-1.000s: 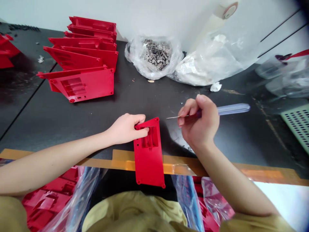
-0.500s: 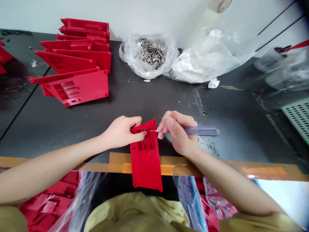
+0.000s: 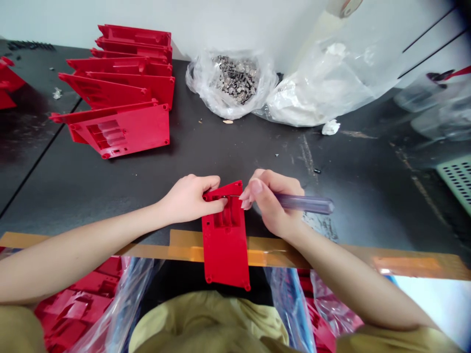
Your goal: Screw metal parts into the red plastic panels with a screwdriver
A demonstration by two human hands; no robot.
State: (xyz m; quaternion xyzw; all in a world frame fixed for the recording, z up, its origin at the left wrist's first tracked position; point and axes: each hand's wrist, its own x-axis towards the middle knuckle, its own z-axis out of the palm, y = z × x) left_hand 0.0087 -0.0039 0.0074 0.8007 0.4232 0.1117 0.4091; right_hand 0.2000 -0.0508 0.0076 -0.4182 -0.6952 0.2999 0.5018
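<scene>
A red moulded plastic housing panel lies across the orange-taped bench edge at six o'clock, its top end clasped by the left hand. A thin steel screwdriver with a translucent purple handle has been brought in from three o'clock, pinched firmly by the right hand (its tip now at the panel's top end).

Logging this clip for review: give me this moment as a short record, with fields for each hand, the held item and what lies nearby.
left hand: holds the top end of a red moulded plastic panel
right hand: pinches a slim screwdriver with a translucent blue handle
screwdriver tip: thin steel shaft reaches the panel's top end
panel position: lower end overhangs the orange-taped bench edge
nearby: stacked red plastic panels; clear plastic bag of small metal parts
</scene>
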